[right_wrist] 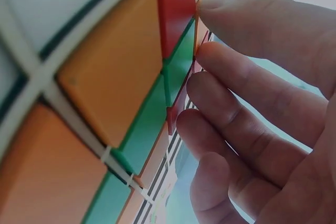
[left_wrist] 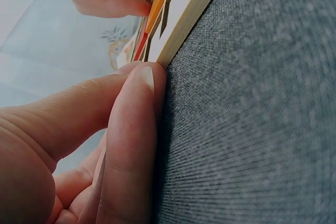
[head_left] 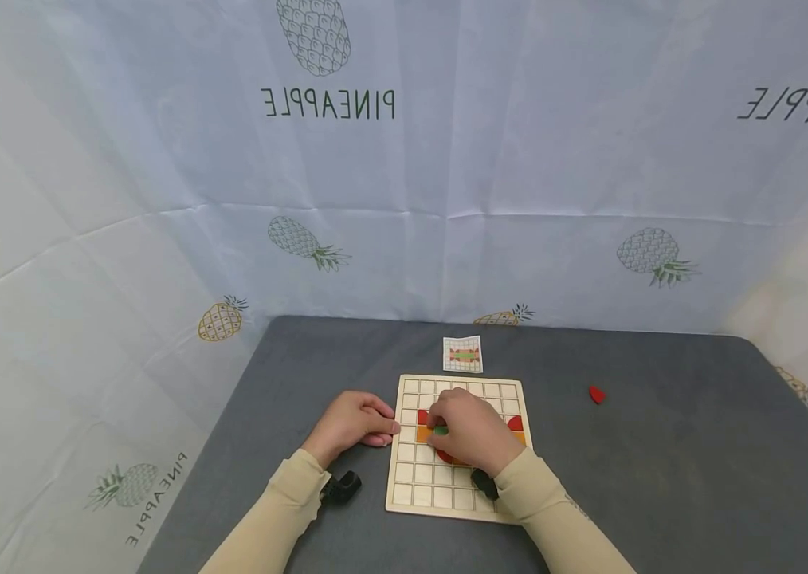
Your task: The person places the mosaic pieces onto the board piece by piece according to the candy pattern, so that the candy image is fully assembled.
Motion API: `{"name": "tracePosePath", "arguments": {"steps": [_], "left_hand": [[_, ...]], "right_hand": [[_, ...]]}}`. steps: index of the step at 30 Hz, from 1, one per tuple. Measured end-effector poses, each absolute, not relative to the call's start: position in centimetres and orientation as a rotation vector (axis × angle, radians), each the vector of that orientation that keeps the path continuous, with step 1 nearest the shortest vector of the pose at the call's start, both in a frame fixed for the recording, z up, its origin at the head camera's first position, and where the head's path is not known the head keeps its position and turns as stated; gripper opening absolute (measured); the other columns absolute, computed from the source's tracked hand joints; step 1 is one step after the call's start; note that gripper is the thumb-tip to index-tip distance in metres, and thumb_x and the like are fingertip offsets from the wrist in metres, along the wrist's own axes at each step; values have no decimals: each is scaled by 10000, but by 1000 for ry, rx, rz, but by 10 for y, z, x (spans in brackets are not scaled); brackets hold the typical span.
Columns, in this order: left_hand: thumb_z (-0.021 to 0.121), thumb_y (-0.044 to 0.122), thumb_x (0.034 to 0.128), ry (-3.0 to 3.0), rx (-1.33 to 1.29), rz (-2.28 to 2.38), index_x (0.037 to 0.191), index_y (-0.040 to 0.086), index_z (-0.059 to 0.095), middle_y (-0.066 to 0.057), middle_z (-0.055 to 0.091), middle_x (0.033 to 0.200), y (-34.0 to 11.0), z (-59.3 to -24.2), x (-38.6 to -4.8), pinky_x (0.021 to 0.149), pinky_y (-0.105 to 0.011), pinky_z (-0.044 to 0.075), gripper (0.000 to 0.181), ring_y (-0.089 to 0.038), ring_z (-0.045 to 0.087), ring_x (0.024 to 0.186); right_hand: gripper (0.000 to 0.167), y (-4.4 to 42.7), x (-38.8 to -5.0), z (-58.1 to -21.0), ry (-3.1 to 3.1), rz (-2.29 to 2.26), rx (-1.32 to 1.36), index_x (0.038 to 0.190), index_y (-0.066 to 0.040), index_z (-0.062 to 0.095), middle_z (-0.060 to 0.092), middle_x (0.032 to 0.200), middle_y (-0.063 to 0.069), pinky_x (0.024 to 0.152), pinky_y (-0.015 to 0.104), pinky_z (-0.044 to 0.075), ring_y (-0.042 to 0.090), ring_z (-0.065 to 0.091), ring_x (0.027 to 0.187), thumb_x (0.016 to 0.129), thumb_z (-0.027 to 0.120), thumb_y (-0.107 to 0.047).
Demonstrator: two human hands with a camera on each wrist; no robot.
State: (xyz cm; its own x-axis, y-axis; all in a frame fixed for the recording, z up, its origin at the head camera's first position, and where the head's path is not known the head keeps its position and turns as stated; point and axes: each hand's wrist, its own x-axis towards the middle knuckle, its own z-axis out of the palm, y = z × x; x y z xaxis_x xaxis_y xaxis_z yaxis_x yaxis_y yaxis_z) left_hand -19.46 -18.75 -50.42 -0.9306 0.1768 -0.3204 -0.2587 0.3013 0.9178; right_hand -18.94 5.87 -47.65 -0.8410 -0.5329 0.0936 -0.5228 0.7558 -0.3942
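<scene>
A pale wooden grid board [head_left: 404,474] lies on the table with red, orange and green pieces set across its middle cells. My left hand [head_left: 359,422] holds the board's left edge, thumb and index fingertips meeting there in the left wrist view. Over the pieces is my right hand [head_left: 472,426], its thumb and index finger bent to either side of an orange piece [left_wrist: 156,10] at the left end of the design. Green [head_left: 440,430] shows between those digits. The other right fingertips lie close to the green and red pieces [right_wrist: 176,11]. The hand hides several pieces.
Behind the board lies a small pattern card [head_left: 463,363] with a coloured grid picture. One loose red piece [head_left: 596,395] sits on the dark grey table [head_left: 662,446] to the right. A pineapple-print curtain [head_left: 519,159] hangs around the back and sides.
</scene>
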Motion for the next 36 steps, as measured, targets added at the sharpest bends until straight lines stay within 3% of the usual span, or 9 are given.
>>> {"name": "tracePosePath", "arguments": {"steps": [13, 20, 29, 36], "left_hand": [[934, 137, 841, 2229, -72, 1640, 1072, 2, 757, -72, 813, 851, -185, -501, -195, 696, -299, 684, 320, -125, 780, 712], [943, 159, 836, 2255, -74, 1619, 1079, 7, 758, -73, 807, 851, -186, -501, -194, 706, -302, 686, 341, -124, 780, 719], [937, 175, 845, 2254, -57, 1622, 1098, 2, 755, -78, 816, 869, -188, -498, -191, 725, -319, 689, 356, -147, 785, 742], [938, 185, 846, 2267, -68, 1605, 1090, 4, 757, -68, 813, 857, -186, -499, -192, 718, -308, 687, 354, -142, 781, 735]], "right_hand": [[88, 86, -194, -471, 2943, -747, -749, 877, -224, 808, 663, 837, -116, 709, 272, 551, 61, 556, 796, 914, 883, -250], [71, 150, -202, -467, 2985, -763, -470, 955, -186, 821, 708, 923, -54, 766, 355, 598, 121, 613, 848, 941, 856, -246], [180, 244, -199, -470, 3045, -745, -236, 1053, -87, 820, 750, 1013, 79, 814, 520, 634, 250, 700, 915, 954, 832, -236], [255, 292, -197, -468, 3017, -758, -117, 1081, -26, 807, 773, 1019, 133, 743, 493, 628, 247, 700, 867, 973, 813, -257]]}}
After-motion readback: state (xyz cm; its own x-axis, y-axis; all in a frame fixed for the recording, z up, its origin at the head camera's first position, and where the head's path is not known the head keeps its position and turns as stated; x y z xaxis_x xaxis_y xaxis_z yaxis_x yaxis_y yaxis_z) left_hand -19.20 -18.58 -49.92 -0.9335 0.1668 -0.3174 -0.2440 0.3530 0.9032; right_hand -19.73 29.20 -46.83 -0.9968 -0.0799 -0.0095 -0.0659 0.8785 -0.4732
